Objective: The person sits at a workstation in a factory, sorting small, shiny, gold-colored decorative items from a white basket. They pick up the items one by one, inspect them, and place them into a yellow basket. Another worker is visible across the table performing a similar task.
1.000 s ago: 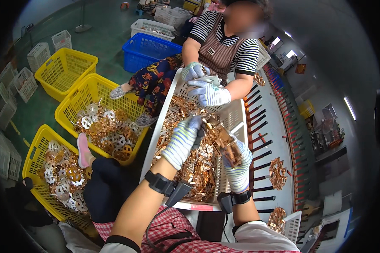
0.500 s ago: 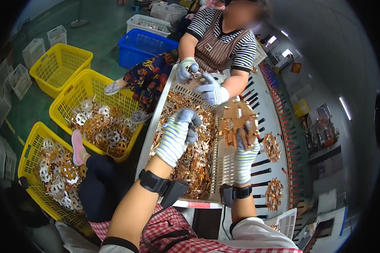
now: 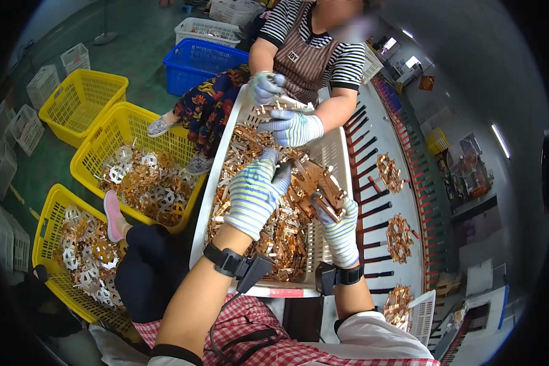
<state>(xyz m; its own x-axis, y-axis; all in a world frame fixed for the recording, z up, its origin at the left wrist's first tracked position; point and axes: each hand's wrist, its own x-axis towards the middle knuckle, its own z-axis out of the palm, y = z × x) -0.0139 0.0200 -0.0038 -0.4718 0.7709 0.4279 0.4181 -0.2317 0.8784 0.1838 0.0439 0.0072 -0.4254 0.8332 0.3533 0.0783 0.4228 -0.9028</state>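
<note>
Gripping copper piece with right hand | swinging back over white crate | letting left hand reach it, grip unclear

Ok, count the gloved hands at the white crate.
4: the person's left hand over the pieces, the person's right hand by the crate's right wall, the co-worker's right hand and co-worker's left hand toward its far end.

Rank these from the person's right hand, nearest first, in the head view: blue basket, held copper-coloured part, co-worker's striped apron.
From the right hand:
1. Copper-coloured part: held in it.
2. Striped apron: on the co-worker, across the white crate.
3. Blue basket: floor, farther left.
</note>
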